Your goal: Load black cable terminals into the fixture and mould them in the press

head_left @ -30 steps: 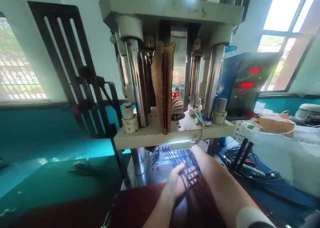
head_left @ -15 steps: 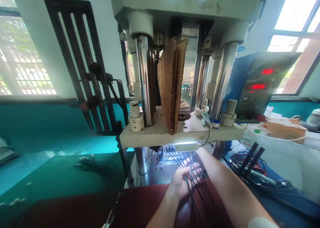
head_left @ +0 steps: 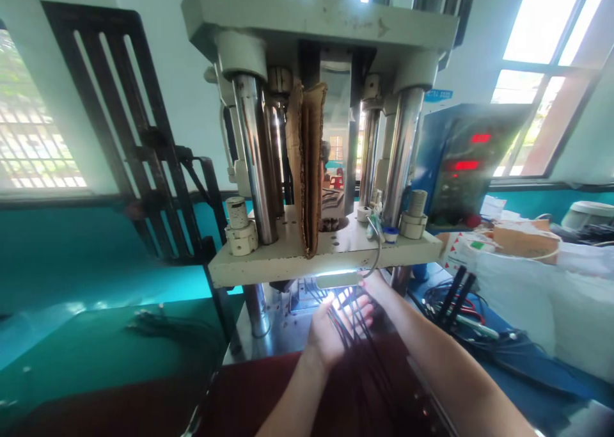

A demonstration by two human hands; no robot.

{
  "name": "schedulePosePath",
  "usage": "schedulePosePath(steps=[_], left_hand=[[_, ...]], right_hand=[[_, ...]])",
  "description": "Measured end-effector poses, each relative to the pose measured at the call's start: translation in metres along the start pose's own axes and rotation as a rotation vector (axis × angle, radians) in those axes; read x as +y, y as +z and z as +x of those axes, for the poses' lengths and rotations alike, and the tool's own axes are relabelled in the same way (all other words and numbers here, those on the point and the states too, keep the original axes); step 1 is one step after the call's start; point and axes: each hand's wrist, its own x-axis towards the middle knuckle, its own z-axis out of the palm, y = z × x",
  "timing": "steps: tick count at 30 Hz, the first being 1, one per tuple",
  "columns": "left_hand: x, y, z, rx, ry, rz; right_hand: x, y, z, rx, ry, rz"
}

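Note:
Several thin black cables (head_left: pixel 361 325) run out from under the press's white plate and lie across my left hand (head_left: pixel 329 336). That hand is palm up with its fingers spread beneath and between the cables, so they rest in it. Behind it and to the right, my right hand (head_left: pixel 375 285) reaches under the plate's front edge beside a lit lamp bar (head_left: pixel 339 280). Its fingers are mostly hidden there, and I cannot make out what they touch. The cables' far ends go into the bright space below the plate (head_left: pixel 268 267).
Folded cardboard (head_left: pixel 309 174) stands upright on the plate between steel columns (head_left: pixel 256 162). At right is a blue control box (head_left: pixel 472 168) with red displays. A coil of cables (head_left: pixel 446 302) lies on the blue table. Another cable bundle (head_left: pixel 163 325) sits on the green surface at left.
The whole view has shifted, so the press appears further left. My right hand has drawn back slightly from beneath the plate and shows more. My left hand still supports the cables.

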Motion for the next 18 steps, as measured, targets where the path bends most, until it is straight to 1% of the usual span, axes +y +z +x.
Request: schedulePosePath(steps=[3,5,9,13,16,18], left_hand=[[-0.001,0.015,-0.007,0.119,0.009,0.004],[-0.005,0.022,-0.013,0.190,-0.010,0.016],[-0.021,0.021,-0.028,0.309,0.038,0.098],[-0.035,0.020,-0.041,0.365,0.086,0.150],[-0.042,0.021,-0.051,0.401,0.120,0.202],[-0.044,0.018,-0.059,0.394,0.128,0.228]], right_hand=[[0.001,-0.003,-0.010,0.025,0.075,0.025],[-0.002,-0.004,-0.024,0.020,0.082,0.053],[-0.009,-0.005,-0.053,0.011,0.067,0.086],[-0.010,0.000,-0.070,0.032,0.087,0.065],[-0.007,0.009,-0.073,0.036,0.104,0.049],[-0.005,0.014,-0.072,0.039,0.104,0.044]])
